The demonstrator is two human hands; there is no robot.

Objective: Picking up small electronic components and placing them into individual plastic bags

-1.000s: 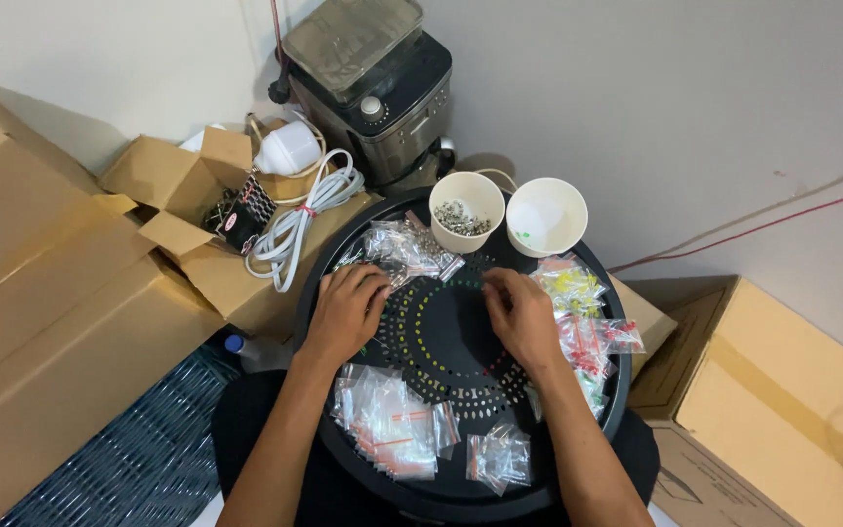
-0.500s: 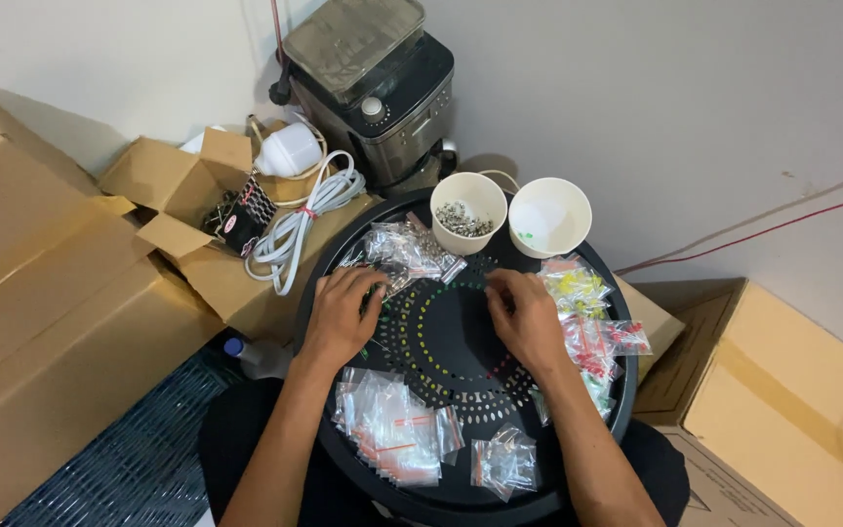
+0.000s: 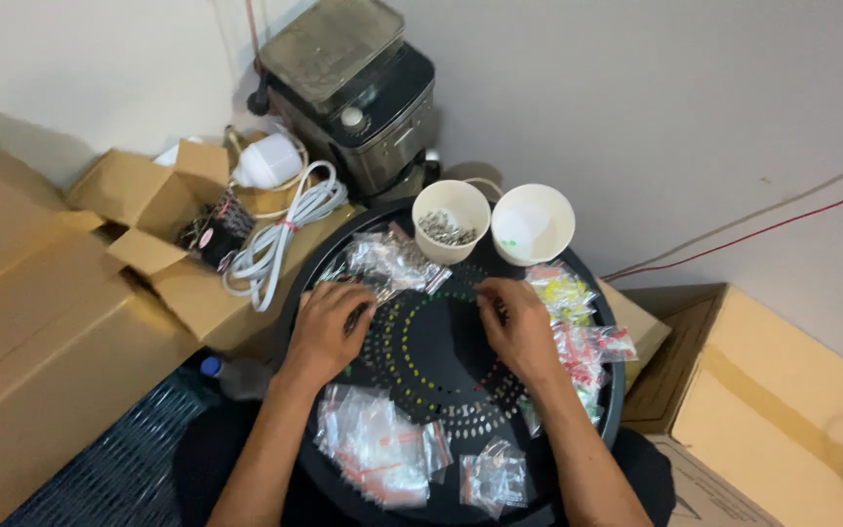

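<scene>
Since a second ago both hands slid slightly up the black disc [image 3: 431, 342]: my left hand [image 3: 329, 327] now lies curled at its left edge touching the clear bags [image 3: 387, 263], grip unclear; my right hand [image 3: 517, 327] pinches something too small to identify, so placement continues. Bags: clear ones near [image 3: 382, 454], yellow-green [image 3: 563, 291] and red [image 3: 592, 344] right; cups [image 3: 451, 220] behind; brown boxes [image 3: 70, 332] left.
</scene>
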